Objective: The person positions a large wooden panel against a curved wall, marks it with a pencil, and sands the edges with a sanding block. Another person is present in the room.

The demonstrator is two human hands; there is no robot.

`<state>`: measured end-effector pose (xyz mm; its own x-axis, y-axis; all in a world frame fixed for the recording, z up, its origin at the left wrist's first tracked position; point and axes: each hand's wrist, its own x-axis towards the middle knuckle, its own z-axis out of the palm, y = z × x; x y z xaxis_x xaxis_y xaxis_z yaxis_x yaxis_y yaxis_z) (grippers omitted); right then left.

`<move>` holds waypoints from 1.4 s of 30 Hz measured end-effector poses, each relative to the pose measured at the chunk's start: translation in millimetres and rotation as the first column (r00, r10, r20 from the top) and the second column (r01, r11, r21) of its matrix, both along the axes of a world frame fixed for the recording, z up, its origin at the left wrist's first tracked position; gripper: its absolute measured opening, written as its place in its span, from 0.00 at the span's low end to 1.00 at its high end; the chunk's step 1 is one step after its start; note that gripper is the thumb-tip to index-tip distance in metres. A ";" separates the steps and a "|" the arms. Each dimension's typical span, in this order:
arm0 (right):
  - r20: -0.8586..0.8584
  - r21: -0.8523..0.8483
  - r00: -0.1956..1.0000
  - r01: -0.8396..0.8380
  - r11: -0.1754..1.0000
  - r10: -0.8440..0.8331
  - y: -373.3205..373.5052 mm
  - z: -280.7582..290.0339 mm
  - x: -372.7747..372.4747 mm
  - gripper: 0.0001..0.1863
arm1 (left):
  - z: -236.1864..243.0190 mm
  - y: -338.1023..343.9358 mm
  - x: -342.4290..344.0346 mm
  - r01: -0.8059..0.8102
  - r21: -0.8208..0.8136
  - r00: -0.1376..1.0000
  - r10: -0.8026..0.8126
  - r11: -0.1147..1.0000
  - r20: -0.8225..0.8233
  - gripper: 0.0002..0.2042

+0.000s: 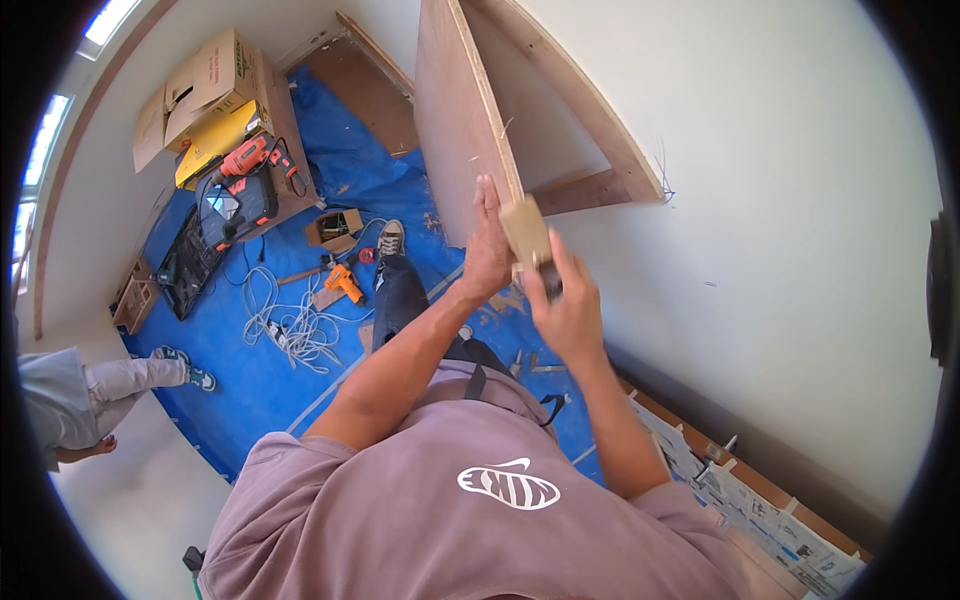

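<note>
Evidently, in the head view, the wooden panel [455, 130] stands ahead; the left hand [486, 252] lies against its face, fingers straight, while the right hand [571, 312] grips a tan block [522, 232] at its edge. Steady bracing and a flat block should serve best. Loose cable [308, 338] and an orange drill [343, 283] clutter the blue sheet [240, 400] leftward.
</note>
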<state>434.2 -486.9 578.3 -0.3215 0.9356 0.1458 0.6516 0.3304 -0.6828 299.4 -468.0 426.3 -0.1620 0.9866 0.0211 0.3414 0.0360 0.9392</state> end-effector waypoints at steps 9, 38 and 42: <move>0.089 0.071 0.995 0.037 0.997 -0.043 251.7 -27.9 -153.8 0.36 | 9.7 8.9 7.1 -0.058 0.014 0.994 0.059 0.998 -0.093 0.56; -0.033 0.022 0.999 0.042 0.999 -0.041 0.5 3.6 3.2 0.25 | 8.9 4.5 6.1 -0.043 0.048 0.996 0.046 0.998 -0.078 0.58; -0.076 0.020 0.996 0.043 0.999 -0.042 26.2 -4.8 -12.1 0.27 | 7.9 3.1 9.4 -0.032 -0.005 0.999 0.032 0.999 -0.034 0.57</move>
<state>422.1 -460.8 573.5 -0.2689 0.9446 0.1885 0.6123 0.3187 -0.7236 308.8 -464.9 434.2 -0.1931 0.9809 0.0216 0.3718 0.0528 0.9268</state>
